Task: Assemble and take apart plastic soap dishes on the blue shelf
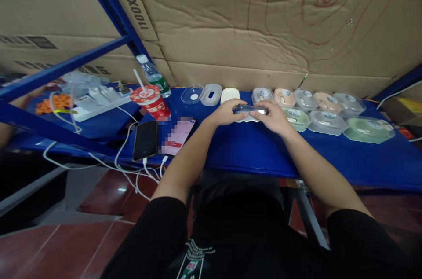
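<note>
Between my two hands is a small container with a clear lid and a pale base [248, 114], close above the blue table. My left hand [227, 112] grips its left end, and my right hand [272, 116] grips its right end with the thumb on the near side. Just behind my left hand sits a cream tray [230, 94]. Left of that are a grey piece with an oval opening [211, 95] and a clear lid [192, 94]. To the right of my right hand stand several lidded containers in two rows, including a green one [368, 130] and a grey one [327, 122].
On the left of the blue table [244, 151] are a red cup with a straw [152, 102], a water bottle [154, 77], a dark phone [145, 140] and a lit phone [178, 136] on white cables. A blue frame post [108, 1] rises at left.
</note>
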The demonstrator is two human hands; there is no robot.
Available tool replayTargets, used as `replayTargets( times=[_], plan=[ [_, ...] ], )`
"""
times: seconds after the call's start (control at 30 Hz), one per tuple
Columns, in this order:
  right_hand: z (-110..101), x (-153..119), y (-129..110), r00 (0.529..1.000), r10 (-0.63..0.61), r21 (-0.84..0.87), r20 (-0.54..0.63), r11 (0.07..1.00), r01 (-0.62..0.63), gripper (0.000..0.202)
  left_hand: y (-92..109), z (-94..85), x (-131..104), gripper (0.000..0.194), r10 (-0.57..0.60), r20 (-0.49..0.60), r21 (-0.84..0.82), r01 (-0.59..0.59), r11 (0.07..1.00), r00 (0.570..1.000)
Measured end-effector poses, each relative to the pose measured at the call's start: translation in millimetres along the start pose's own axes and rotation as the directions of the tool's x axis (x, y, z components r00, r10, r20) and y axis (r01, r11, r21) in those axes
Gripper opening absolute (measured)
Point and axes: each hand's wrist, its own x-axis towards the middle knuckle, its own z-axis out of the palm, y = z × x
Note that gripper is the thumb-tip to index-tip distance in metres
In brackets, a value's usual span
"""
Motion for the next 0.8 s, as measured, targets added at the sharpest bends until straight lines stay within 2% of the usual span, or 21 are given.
replayTargets(
  times=[0.17, 0.37, 0.47, 0.57, 0.6, 0.63, 0.67, 0.73, 0.8],
  plan=[
    [7.4, 0.4, 5.6, 1.0, 0.01, 0.016, -0.012, 1.0, -0.01, 0.058, 0.0, 0.9, -0.5, 0.049, 0.014, 0.003, 0.041, -0.015, 0.999, 1.0],
    [9.3, -0.3, 1.3, 0.994, -0.014, 0.023, -0.105, 1.0, 0.017, 0.047, 1.9, -1.2, -1.1, 0.065, -0.029, 0.009, -0.007, 0.03, 1.0, 1.0],
    [8.0, -0.6, -2.9, 0.984, -0.05, 0.011, -0.169, 0.999, 0.053, 0.048, 3.3, 0.0, 0.9, 0.054, -0.024, -0.052, -0.035, 0.023, 0.999, 0.998],
    [5.1, -1.3, -6.5, 0.971, -0.093, -0.015, -0.222, 0.996, 0.092, 0.062, -1.0, -0.7, 5.8, 0.028, -0.049, -0.224, -0.03, 0.044, 0.999, 0.973],
    [4.0, -1.5, -7.3, 0.967, -0.106, -0.025, -0.233, 0.994, 0.103, 0.069, -4.6, -2.6, 7.8, 0.022, -0.081, -0.316, -0.043, 0.071, 0.997, 0.945],
    [3.1, -1.8, -7.8, 0.964, -0.118, -0.034, -0.237, 0.993, 0.113, 0.074, -9.4, -5.5, 9.7, 0.019, -0.126, -0.42, -0.072, 0.106, 0.992, 0.899],
    [2.6, -2.1, -8.2, 0.964, -0.131, -0.041, -0.231, 0.991, 0.125, 0.078, -15.1, -9.6, 11.4, 0.019, -0.183, -0.531, -0.117, 0.142, 0.983, 0.828],
    [3.2, -3.3, -8.8, 0.969, -0.156, -0.05, -0.189, 0.987, 0.149, 0.079, -28.3, -21.1, 14.2, 0.018, -0.316, -0.716, -0.248, 0.196, 0.949, 0.622],
    [6.1, -5.2, -9.5, 0.977, -0.175, -0.062, -0.12, 0.984, 0.169, 0.074, -41.2, -35.0, 15.8, 0.018, -0.451, -0.797, -0.402, 0.204, 0.893, 0.403]
  ],
)
